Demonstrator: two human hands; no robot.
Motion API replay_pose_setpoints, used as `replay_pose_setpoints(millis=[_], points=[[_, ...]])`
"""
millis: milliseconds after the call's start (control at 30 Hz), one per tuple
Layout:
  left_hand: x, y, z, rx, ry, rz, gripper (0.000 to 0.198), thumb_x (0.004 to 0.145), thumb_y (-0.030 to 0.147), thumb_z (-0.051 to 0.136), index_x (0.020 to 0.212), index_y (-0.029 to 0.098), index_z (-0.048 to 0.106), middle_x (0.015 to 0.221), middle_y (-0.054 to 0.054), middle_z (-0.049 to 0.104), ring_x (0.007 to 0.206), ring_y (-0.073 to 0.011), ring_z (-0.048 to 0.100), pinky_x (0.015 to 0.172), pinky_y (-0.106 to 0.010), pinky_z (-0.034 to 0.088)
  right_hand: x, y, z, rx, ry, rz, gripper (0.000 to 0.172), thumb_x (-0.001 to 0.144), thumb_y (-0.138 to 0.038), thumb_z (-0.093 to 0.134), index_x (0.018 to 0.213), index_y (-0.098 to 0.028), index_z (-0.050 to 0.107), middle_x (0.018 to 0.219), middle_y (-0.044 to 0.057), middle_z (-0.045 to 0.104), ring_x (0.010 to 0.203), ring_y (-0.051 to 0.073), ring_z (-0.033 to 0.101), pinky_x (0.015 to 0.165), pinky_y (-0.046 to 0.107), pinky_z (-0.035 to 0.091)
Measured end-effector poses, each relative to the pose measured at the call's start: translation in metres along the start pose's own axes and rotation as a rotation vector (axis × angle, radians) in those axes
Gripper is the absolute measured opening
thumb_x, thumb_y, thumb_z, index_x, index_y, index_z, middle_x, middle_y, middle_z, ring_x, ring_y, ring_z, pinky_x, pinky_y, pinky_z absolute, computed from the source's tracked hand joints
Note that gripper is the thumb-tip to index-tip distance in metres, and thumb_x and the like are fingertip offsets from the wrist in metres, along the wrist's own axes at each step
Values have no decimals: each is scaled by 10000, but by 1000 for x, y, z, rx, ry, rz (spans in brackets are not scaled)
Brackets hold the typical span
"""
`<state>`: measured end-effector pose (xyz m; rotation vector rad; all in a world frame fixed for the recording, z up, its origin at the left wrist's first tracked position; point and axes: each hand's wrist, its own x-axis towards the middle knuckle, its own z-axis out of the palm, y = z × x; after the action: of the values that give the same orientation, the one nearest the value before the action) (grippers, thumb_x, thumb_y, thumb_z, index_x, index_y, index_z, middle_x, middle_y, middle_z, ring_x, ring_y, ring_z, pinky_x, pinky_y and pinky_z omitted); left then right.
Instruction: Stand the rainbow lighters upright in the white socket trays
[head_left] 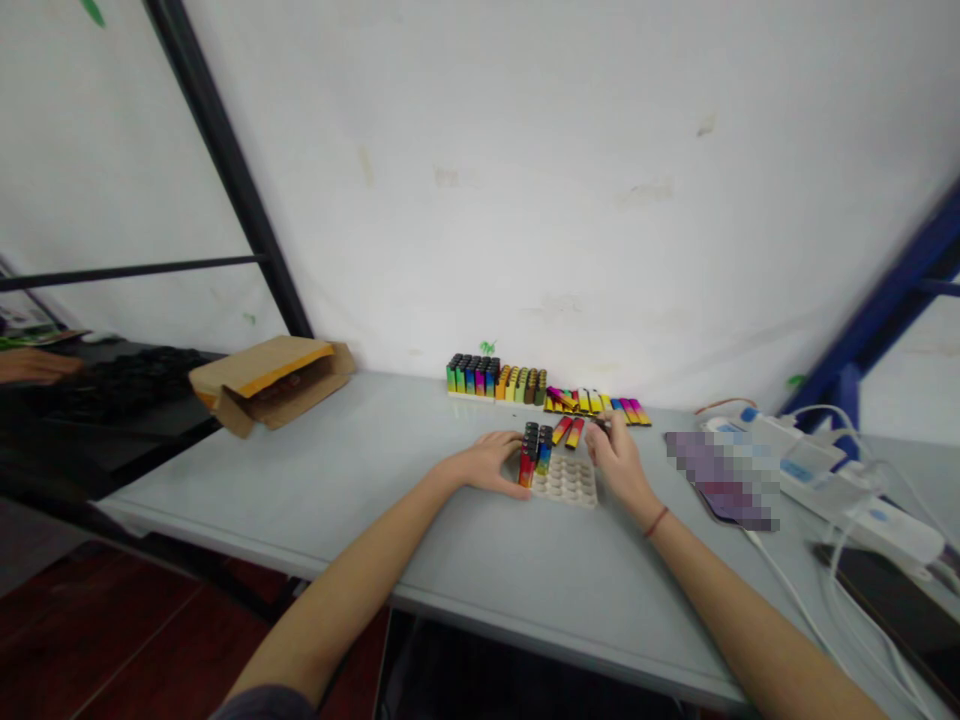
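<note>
L hand (493,464) resting spread round 9 o'clock end of tray (576,483), prob. steadying it; lighters (528,462) standing upright there, tray prob. bracing them. R hand (617,462) sitting curled at 2 o'clock; can't tell if pinching.

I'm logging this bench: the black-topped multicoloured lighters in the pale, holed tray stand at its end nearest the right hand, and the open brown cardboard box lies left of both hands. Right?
Not quite. The head view shows the black-topped multicoloured lighters in the pale, holed tray at its end nearest the left hand. The open brown cardboard box does lie left of both hands.
</note>
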<state>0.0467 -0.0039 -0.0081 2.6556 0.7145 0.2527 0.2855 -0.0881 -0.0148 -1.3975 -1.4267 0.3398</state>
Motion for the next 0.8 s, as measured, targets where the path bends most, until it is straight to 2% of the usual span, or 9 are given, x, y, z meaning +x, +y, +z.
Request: replay_pose_setpoints(millis=[133, 200, 300, 467, 633, 800], points=[[0, 2, -1, -9, -2, 7, 898, 687, 620, 774, 1407, 174, 476, 1497, -153, 426, 1378, -372, 383, 1164, -460, 267, -8, -28, 3, 221, -101, -105, 228, 914, -451, 493, 924, -224, 500, 778, 11, 613, 745, 177, 598, 714, 303, 485], [-1, 2, -1, -12, 2, 12, 893, 688, 613, 777, 1408, 178, 476, 1497, -150, 427, 1376, -372, 387, 1164, -464, 268, -12, -37, 5, 224, -144, -151, 250, 893, -460, 545, 921, -211, 561, 889, 44, 648, 836, 189, 616, 764, 313, 498], [0, 2, 0, -12, 6, 26, 894, 692, 607, 778, 1415, 184, 468, 1499, -147, 426, 1378, -372, 384, 1166, -464, 265, -16, -44, 6, 175, -205, -170, 264, 884, -442, 577, 969, -198, 627, 936, 66, 679, 836, 197, 631, 763, 322, 510], [0, 0, 1, -1, -3, 16, 905, 694, 595, 784, 1426, 178, 454, 1503, -159, 417, 1388, -370, 370, 1169, -465, 256, -22, -46, 9, 19, -248, -276, 228, 886, -387, 592, 997, -199, 656, 867, 66, 693, 756, 195, 639, 712, 323, 530], [0, 0, 1, -7, 1, 17, 910, 690, 610, 781, 1421, 171, 463, 1496, -154, 428, 1383, -378, 377, 1171, -456, 260, -24, -37, 15, -61, -184, -372, 222, 908, -350, 584, 1042, -187, 654, 897, 88, 711, 766, 205, 669, 715, 332, 552], [0, -2, 2, -12, -1, 24, 912, 694, 606, 781, 1429, 178, 451, 1506, -155, 415, 1387, -377, 370, 1171, -469, 255, -25, -34, 17, -78, -164, -384, 224, 924, -350, 573, 1067, -192, 644, 925, 88, 724, 779, 205, 685, 727, 331, 563]])
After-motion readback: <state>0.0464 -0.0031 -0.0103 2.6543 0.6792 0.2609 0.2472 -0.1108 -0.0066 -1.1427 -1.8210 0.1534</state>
